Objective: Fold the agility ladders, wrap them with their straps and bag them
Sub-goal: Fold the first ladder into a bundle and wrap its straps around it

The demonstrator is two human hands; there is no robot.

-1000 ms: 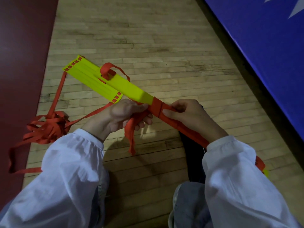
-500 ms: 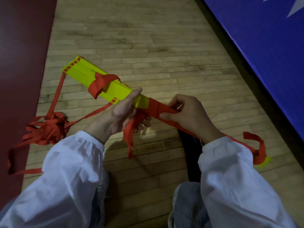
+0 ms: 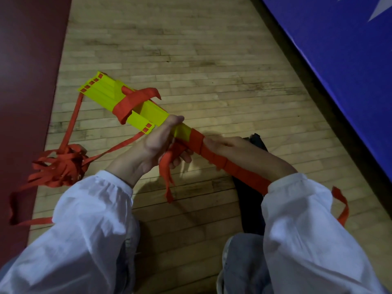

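Left hand (image 3: 157, 145) grips the stack of flat yellow plastic ladder rungs (image 3: 135, 109) mid-frame, fingers curled round it and the loose red webbing strap (image 3: 166, 177). Right hand (image 3: 239, 153) sits on the red-wrapped end, grip too blurry to tell. Spare strap lies tangled at the left edge.

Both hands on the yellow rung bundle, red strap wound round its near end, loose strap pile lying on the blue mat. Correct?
No. Head view: the loose strap pile sits on the wood floor at the person's left, by the dark red mat, away from the blue mat. The rest holds: left hand and right hand on the yellow rung bundle.
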